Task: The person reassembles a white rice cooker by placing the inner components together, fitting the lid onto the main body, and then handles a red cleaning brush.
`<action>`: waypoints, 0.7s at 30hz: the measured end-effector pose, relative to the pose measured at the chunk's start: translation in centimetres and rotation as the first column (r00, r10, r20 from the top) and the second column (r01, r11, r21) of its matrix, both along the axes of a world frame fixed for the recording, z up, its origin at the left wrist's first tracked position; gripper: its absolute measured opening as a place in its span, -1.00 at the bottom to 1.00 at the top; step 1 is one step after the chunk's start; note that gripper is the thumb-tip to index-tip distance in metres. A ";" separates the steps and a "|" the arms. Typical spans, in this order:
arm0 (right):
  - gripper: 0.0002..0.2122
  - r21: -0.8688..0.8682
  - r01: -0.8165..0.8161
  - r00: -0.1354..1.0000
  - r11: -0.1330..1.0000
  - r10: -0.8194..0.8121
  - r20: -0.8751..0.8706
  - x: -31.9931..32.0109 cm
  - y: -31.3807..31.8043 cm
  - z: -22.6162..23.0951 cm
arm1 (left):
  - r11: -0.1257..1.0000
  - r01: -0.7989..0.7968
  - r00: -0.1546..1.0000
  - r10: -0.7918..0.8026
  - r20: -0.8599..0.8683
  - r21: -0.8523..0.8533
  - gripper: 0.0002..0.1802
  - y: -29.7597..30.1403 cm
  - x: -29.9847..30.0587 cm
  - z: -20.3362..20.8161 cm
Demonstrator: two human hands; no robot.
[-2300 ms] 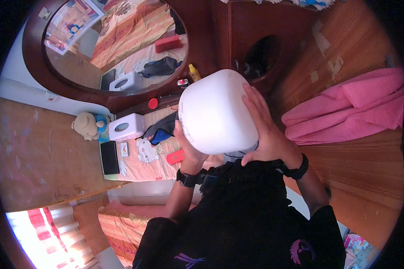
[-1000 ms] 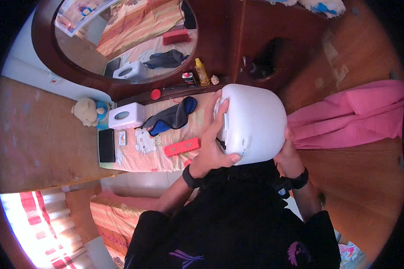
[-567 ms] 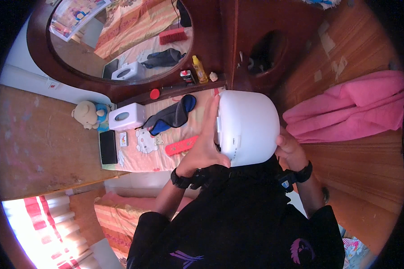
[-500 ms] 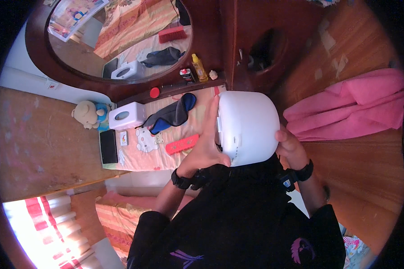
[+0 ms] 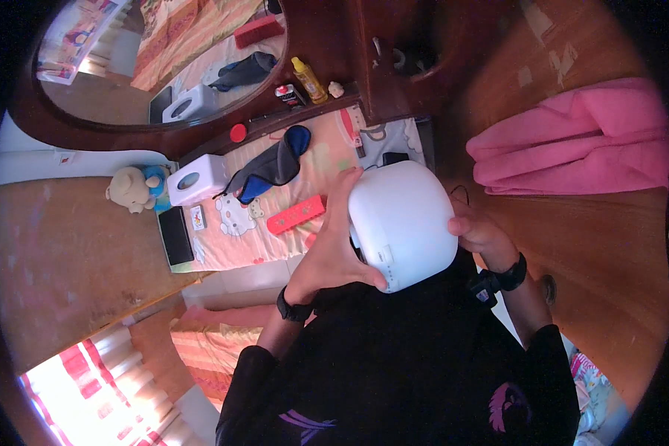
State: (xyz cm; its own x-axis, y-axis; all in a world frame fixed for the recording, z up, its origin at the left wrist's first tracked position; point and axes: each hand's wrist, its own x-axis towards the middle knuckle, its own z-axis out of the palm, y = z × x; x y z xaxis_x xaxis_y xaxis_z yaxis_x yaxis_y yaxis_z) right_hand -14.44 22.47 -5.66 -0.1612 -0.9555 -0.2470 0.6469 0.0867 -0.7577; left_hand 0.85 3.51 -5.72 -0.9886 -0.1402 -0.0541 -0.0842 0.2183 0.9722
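Between my two hands I hold a white, rounded, drum-shaped plastic appliance (image 5: 409, 219) tilted on its side in front of my chest. A small label and a row of tiny marks show near its lower left edge. My left hand (image 5: 334, 245) spreads around its left end, thumb below and fingers above. On the other end, my right hand (image 5: 483, 236) grips with fingers partly hidden behind the shell. A thin dark cord (image 5: 461, 195) loops beside the right fingers. Nearest to the left hand lies a red patterned case-like bar (image 5: 296, 215) on the table.
A patterned cloth covers the table (image 5: 275, 249), which bears a grey-blue eye mask (image 5: 271, 165), a white tissue box (image 5: 198, 180), a black tablet-like slab (image 5: 175, 236) and a plush toy (image 5: 135, 189). Behind stand a yellow bottle (image 5: 309, 80) and an oval mirror (image 5: 163, 59). A pink towel (image 5: 572, 145) hangs right.
The appliance has tilted and sits slightly lower in the view, still between both hands. My view has shifted, so more of the table's right end and a dark object there show.
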 end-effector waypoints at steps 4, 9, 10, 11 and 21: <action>0.00 -0.032 -0.031 0.987 0.999 0.026 -0.159 -0.7 -0.7 -0.2 | 1.000 0.003 1.000 -0.003 0.018 0.026 0.36 -0.3 -0.7 0.2; 0.01 -0.040 -0.086 0.954 0.995 0.071 -0.290 -1.2 -1.1 -1.5 | 0.972 -0.017 0.998 0.004 0.058 0.234 0.28 -0.5 -1.3 -0.1; 0.01 -0.039 -0.088 0.954 0.995 0.072 -0.290 -1.1 -1.0 -1.8 | 0.972 -0.019 0.998 0.005 0.058 0.235 0.28 -0.4 -1.3 -0.1; 0.02 -0.041 -0.062 0.955 0.997 0.047 -0.293 -1.0 -0.8 -1.9 | 0.965 -0.028 0.998 0.012 0.065 0.259 0.28 -0.2 -1.3 0.0; 0.03 0.033 -0.029 0.976 0.999 0.035 -0.213 -0.6 -1.4 -1.0 | 0.973 -0.047 0.998 0.036 0.055 0.226 0.32 -0.2 -1.4 -0.1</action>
